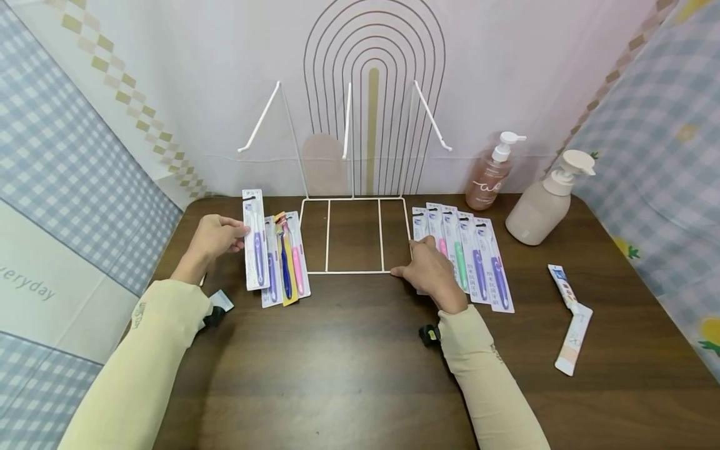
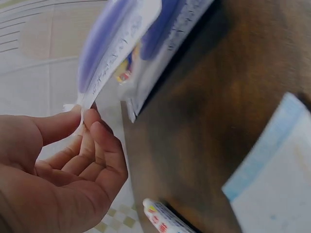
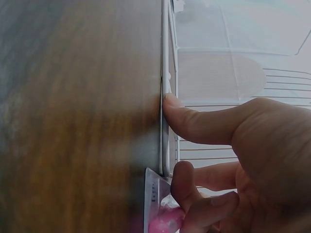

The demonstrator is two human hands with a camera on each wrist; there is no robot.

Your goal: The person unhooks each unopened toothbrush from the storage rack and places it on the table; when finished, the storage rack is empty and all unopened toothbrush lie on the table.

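My left hand [image 1: 216, 237] pinches the edge of a carded toothbrush [image 1: 258, 256] with a purple handle, between thumb and fingers. It overlaps other packaged toothbrushes [image 1: 298, 269] by the rack's left side, one on a yellow card [image 1: 289, 265]. In the left wrist view, the pinched card [image 2: 119, 53] stands tilted above the tabletop. My right hand [image 1: 430, 269] grips the front right corner of a white wire rack [image 1: 354, 272], thumb on the front wire. Its other fingers curl beside a pink toothbrush pack [image 3: 165, 223]. More toothbrush packs [image 1: 480, 269] fan out to the right, partly hidden by this hand.
Two pump bottles, one pinkish [image 1: 488, 181] and one beige [image 1: 537, 209], stand at the back right. Two tubes [image 1: 564, 287] [image 1: 574, 340] lie end to end on the wooden table [image 1: 337, 362]. Close to the left wrist is a small pale-blue-edged packet [image 1: 222, 300]. A printed curtain [image 1: 225, 62] hangs behind.
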